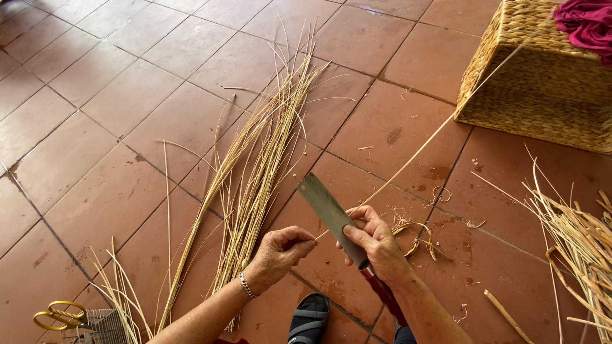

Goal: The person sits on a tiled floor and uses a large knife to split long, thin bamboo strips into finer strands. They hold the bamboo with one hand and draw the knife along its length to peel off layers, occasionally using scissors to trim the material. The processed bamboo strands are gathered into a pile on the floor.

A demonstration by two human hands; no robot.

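Note:
My right hand (376, 243) grips a long flat-bladed knife (328, 210) with a red handle, blade pointing up and left. A thin pale straw strip (421, 148) runs from my hands up to the right, pressed against the blade by my right thumb. My left hand (280, 253), wearing a silver bracelet, pinches the near end of that strip just left of the blade. A bundle of long dry straw stalks (255, 172) lies on the tiled floor left of my hands.
A woven basket (542, 89) with red cloth (590, 22) on top stands at the upper right. More straw (577, 242) is heaped at the right edge. Yellow-handled scissors (60, 316) lie at the bottom left. My sandalled foot (309, 317) shows below, with straw shavings (417, 236) nearby.

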